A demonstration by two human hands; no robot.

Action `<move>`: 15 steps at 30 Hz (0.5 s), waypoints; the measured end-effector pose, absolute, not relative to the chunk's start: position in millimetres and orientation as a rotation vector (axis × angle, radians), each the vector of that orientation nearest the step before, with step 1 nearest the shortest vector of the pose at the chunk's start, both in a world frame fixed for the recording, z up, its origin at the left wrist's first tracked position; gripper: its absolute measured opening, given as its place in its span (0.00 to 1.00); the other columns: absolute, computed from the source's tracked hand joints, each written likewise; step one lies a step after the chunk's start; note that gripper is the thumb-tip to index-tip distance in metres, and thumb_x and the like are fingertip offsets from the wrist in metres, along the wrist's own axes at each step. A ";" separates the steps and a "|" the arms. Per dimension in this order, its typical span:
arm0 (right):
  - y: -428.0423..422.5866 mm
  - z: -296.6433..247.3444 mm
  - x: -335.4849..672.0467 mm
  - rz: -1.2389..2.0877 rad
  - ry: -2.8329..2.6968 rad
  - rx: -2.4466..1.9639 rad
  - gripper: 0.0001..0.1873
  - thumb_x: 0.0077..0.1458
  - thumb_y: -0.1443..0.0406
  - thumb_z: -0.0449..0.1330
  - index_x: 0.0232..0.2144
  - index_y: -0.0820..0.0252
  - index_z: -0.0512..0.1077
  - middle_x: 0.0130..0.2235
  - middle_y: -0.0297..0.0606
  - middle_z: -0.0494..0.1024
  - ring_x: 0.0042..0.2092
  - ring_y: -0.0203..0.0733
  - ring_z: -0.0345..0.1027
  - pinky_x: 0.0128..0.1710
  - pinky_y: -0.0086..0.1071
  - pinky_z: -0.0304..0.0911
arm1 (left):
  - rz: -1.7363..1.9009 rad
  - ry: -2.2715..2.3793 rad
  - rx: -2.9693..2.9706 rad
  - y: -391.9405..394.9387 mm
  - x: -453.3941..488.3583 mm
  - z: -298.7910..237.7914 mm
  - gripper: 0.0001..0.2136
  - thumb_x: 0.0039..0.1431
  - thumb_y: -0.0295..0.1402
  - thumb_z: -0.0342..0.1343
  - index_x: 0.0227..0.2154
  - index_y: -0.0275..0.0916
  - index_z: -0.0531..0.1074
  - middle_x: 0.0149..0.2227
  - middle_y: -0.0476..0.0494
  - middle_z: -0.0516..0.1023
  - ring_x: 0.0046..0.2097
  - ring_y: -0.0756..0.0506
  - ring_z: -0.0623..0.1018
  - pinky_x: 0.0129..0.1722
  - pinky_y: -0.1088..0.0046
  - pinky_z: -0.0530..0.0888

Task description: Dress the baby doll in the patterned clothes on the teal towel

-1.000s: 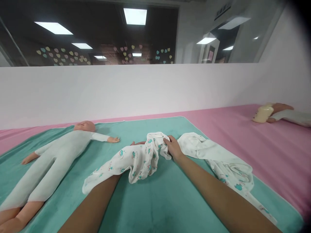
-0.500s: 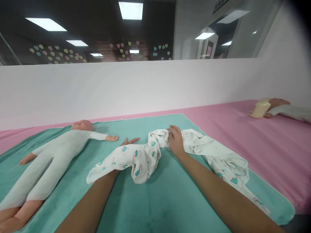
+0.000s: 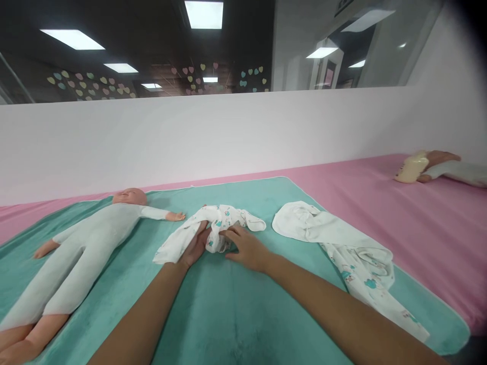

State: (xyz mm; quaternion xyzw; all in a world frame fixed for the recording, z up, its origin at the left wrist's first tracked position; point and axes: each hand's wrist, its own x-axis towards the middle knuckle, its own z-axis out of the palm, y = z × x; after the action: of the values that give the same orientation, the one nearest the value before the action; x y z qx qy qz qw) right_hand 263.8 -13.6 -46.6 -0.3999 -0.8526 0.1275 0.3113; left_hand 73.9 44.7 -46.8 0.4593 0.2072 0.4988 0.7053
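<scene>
Closest in, two bare forearms reach forward over a teal mat [image 3: 236, 324]. The left hand [image 3: 195, 246] lies on the near edge of a small printed garment [image 3: 213, 225], its fingers laid up into the cloth; whether they pinch the fabric cannot be told. The right hand [image 3: 247, 249] rests palm down just beside it, slack and unclenched, its fingertips touching the bunched middle of the same garment. So the garment sits crumpled between and just beyond both hands, one end trailing left past the left hand, the other poking out right.

To the right, apart from the hands, a second white garment [image 3: 335, 238] sprawls along the mat's edge. To the left a doll [image 3: 87, 243] in a pale suit lies on its back, one arm stretched toward the printed garment. Farther off, on the pink sheet [image 3: 380, 192], another hand [image 3: 437, 159] in a pale sleeve lies against a cream bottle [image 3: 411, 170].
</scene>
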 end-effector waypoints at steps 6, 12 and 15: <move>-3.9 -48.8 272.9 0.132 -2.154 -1.113 0.20 0.47 0.72 0.60 0.44 0.57 0.66 0.51 0.42 0.63 0.52 0.48 0.56 0.50 0.44 0.57 | 0.942 0.395 0.966 35.5 75.0 -29.2 0.30 0.60 0.53 0.36 0.57 0.36 0.59 0.53 0.34 0.69 0.50 0.38 0.72 0.39 0.65 0.75; -7.0 -50.1 268.4 0.529 -2.034 -0.934 0.41 0.41 0.62 0.67 0.55 0.57 0.54 0.56 0.46 0.58 0.57 0.50 0.54 0.54 0.44 0.54 | 0.871 0.455 0.947 32.8 69.7 -35.0 0.19 0.62 0.42 0.45 0.45 0.33 0.70 0.33 0.39 0.79 0.28 0.46 0.77 0.21 0.75 0.72; -14.2 -46.6 258.7 0.667 -1.988 -0.867 0.37 0.42 0.62 0.65 0.54 0.54 0.55 0.52 0.43 0.64 0.52 0.48 0.60 0.50 0.40 0.58 | 0.688 0.503 0.962 29.8 68.0 -43.6 0.17 0.59 0.40 0.49 0.35 0.28 0.74 0.22 0.40 0.77 0.19 0.48 0.73 0.15 0.76 0.68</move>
State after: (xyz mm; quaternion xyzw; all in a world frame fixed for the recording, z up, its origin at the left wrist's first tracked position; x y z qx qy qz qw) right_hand 258.7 -14.2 -46.6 -0.3462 -0.7941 0.2663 0.4227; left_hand 68.0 29.8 -43.6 0.4484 0.2345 0.3207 0.8007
